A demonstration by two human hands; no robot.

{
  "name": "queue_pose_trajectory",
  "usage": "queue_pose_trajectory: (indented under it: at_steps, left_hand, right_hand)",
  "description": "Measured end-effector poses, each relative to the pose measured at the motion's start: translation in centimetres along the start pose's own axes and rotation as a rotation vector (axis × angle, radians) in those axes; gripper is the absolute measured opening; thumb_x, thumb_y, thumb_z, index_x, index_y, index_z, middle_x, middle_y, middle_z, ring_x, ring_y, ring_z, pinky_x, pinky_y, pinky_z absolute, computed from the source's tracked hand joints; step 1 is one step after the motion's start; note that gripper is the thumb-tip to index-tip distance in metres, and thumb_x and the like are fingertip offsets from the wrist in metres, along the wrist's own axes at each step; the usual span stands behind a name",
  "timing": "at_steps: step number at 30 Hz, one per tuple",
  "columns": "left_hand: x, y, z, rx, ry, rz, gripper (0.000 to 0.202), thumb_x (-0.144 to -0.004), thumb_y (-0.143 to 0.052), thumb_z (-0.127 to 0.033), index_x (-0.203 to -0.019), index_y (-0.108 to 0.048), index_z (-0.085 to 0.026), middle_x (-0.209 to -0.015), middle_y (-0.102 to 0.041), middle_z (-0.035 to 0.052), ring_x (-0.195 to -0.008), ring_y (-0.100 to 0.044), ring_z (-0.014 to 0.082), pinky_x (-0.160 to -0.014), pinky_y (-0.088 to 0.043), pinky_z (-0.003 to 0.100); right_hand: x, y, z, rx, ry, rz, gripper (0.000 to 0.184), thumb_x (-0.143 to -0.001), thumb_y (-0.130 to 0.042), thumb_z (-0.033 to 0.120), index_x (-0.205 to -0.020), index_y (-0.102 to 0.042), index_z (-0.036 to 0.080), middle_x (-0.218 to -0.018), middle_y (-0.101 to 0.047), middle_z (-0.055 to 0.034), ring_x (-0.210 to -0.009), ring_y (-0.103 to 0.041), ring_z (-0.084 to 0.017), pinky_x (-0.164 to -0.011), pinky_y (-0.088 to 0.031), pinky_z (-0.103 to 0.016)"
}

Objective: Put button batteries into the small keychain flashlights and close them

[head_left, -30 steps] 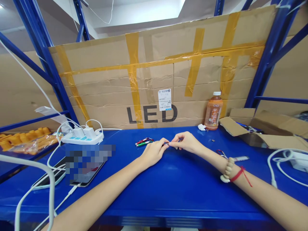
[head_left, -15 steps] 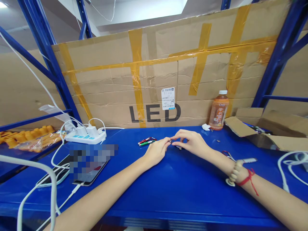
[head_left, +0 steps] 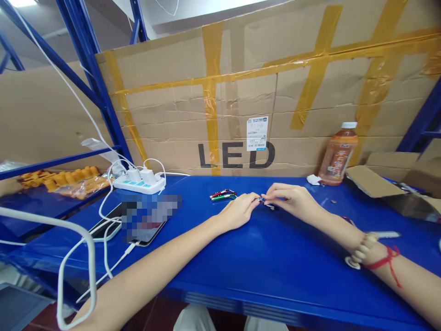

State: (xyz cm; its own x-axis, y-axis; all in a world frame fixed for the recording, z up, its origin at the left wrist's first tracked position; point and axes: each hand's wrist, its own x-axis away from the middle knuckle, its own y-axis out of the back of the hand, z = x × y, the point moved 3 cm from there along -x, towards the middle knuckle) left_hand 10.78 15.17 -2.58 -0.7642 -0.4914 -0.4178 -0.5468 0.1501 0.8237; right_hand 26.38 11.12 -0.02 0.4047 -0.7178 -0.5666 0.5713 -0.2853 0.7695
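Observation:
My left hand (head_left: 238,211) is closed, resting low over the blue table, with a small shiny metal piece (head_left: 261,200) sticking out past its fingertips. Most of that piece is hidden by the fingers. From the other side my right hand (head_left: 295,201) pinches the end of the same piece between thumb and fingers. Just below the right fingertips lies a small dark and silver item (head_left: 271,207), partly covered. To the left of my left hand lie a green pocket torch (head_left: 222,197) and a red pocket torch (head_left: 220,193), both slim and metallic.
A white power strip (head_left: 139,183) with cables and a phone (head_left: 149,234) are on the left. At the back right stand an orange drink bottle (head_left: 338,154) and an open cardboard box (head_left: 396,195). A silver pen-like item (head_left: 388,234) lies beyond my right wrist.
The view has swung slightly right and down, so the scene sits differently in the picture. Both hands stay together at the small metal piece, and more of it shows between the fingertips.

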Motion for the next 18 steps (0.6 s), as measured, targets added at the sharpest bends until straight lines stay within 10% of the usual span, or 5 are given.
queue_pose_trajectory:
  at_steps: [12, 18]
  left_hand:
    - [0.6, 0.1, -0.3, -0.171, -0.040, 0.032, 0.026, -0.093, -0.025, -0.025, -0.100, -0.049, -0.020, -0.094, -0.059, 0.0043, -0.086, -0.054, 0.0162, -0.075, -0.044, 0.027]
    - [0.5, 0.2, -0.6, -0.227, -0.092, -0.041, 0.024, -0.093, -0.028, -0.021, -0.103, -0.049, -0.018, -0.100, -0.061, 0.0045, -0.088, -0.054, 0.0168, -0.077, -0.044, 0.028]
  right_hand:
    - [0.4, -1.0, 0.1, 0.011, 0.028, -0.006, 0.023, -0.084, -0.048, 0.031, -0.072, -0.063, 0.019, -0.071, -0.058, -0.0032, -0.065, -0.054, -0.013, -0.058, -0.038, -0.023]
    - [0.0, -1.3, 0.2, -0.157, -0.196, -0.057, 0.029, -0.075, -0.056, 0.043, -0.062, -0.059, 0.017, -0.062, -0.056, -0.0018, -0.053, -0.053, -0.011, -0.050, -0.038, -0.023]
